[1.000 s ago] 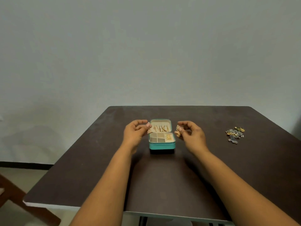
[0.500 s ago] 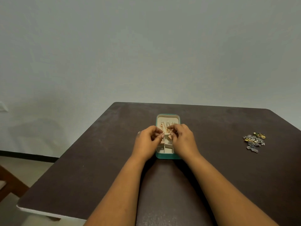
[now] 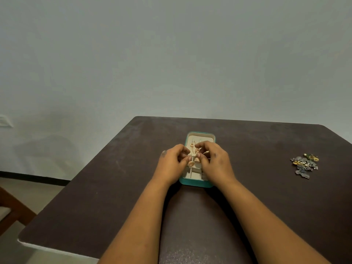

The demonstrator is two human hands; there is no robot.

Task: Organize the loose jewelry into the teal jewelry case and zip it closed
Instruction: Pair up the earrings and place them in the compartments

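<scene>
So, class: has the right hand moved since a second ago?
Yes. The right hand has moved left, from beside the teal case to over its compartments, meeting the left hand.

The desk has a dark brown matt top, faintly scuffed and dusty-looking, with a pale edge at its near left corner. On it, the teal jewelry case has a smooth, slightly sheened outer wall and a cream lining that looks like soft matt cloth. Over the case, the gold earrings look like shiny, finely textured metal. Well to the right of the case, the jewelry pile shows dull grey metal, gold-toned bits and small pearly beads.
</scene>
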